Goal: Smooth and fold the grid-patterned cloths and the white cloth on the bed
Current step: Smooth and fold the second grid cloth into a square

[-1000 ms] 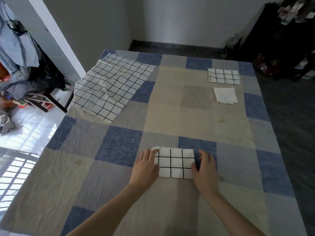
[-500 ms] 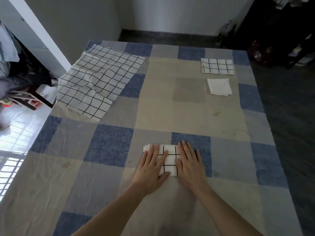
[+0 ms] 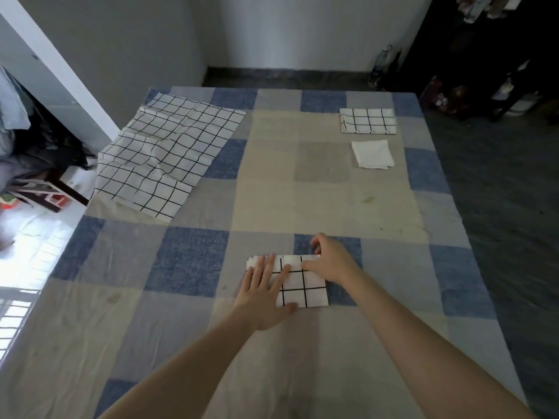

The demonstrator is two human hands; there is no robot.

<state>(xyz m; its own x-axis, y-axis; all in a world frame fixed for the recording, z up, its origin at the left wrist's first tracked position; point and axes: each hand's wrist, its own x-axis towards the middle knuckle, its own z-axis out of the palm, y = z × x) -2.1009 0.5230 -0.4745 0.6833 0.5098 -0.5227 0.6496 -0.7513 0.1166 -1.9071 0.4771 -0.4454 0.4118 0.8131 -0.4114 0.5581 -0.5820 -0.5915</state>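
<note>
A small folded grid-patterned cloth (image 3: 305, 285) lies near the front middle of the bed (image 3: 302, 189). My left hand (image 3: 263, 290) presses flat on its left part with straight fingers. My right hand (image 3: 331, 261) grips the cloth's far right edge, fingers curled over the corner. A large grid-patterned cloth (image 3: 163, 155) lies spread and wrinkled at the far left, partly over the bed's edge. A second folded grid cloth (image 3: 367, 120) and a folded white cloth (image 3: 373, 154) lie at the far right.
The bed carries a blue, grey and beige checked sheet. A white pillar (image 3: 57, 74) and clutter with a chair (image 3: 39, 182) stand to the left. Dark furniture (image 3: 490, 55) and a bottle (image 3: 382, 63) are at the back right. Dark floor runs along the right.
Both hands lay flat on the folded cloth half a second ago. My right hand has since moved to the far right edge and curled on it; my left hand stays pressing.
</note>
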